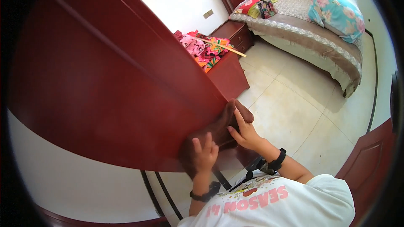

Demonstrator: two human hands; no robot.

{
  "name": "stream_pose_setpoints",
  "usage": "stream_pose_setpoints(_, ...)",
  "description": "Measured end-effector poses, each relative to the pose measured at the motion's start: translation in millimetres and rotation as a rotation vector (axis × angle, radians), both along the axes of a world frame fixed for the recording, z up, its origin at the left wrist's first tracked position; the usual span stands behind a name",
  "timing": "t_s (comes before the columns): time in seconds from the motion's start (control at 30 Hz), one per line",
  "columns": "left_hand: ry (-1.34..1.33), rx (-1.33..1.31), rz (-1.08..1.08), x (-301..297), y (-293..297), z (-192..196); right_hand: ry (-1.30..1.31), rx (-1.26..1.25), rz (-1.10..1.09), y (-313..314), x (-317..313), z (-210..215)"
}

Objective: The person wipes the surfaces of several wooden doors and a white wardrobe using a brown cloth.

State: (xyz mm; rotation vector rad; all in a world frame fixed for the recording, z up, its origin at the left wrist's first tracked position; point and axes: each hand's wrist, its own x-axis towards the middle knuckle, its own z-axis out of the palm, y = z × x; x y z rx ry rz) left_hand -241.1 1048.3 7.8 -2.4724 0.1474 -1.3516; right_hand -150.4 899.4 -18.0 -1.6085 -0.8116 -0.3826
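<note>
A soft brown cloth (pixel 203 136) lies against the lower right edge of a large, glossy dark red wooden panel (pixel 109 84). My right hand (pixel 247 135) grips the cloth's upper end, where it folds past the panel's edge, with thumb and forefinger apart along it. My left hand (pixel 205 155) rests over the lower part of the cloth; two fingers stretch out and the others curl a little. It does not visibly pinch the fabric. Black bands circle both wrists.
Past the panel, a red wooden chest (pixel 229 77) carries bright patterned fabric (pixel 210 54) and a thin wooden stick (pixel 223 47). A nightstand (pixel 235 33) and a bed (pixel 303 29) with bundled bedding (pixel 338 12) stand farther back. A red door (pixel 370 159) is at right.
</note>
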Motion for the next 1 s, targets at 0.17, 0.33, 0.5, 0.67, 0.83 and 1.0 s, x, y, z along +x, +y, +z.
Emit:
stream_pose_setpoints(0.17, -0.099, -0.076, 0.123, -16, 8, 68, -0.220, 0.084, -0.025, -4, 5, 44)
stream_pose_setpoints(0.33, -0.252, 0.057, 0.357, -36, 31, 20, -0.403, -0.107, -0.086, 19, -4, 9)
stream_pose_setpoints(0.5, -0.146, -0.128, 0.271, -46, 32, -60, -0.310, -0.056, 0.018, 34, -21, -47)
stream_pose_setpoints(0.67, -0.038, -0.312, 0.350, -66, 21, -29, -0.294, 0.126, 0.051, 5, -39, 39)
stream_pose_setpoints(0.83, -0.332, -0.539, 0.281, -74, 45, 36, -0.667, 0.007, 0.205, 29, -54, 77)
stream_pose_setpoints(1.0, -0.371, -0.626, 0.205, -61, 41, -11, -0.567, -0.220, 0.182, 72, -41, -29)
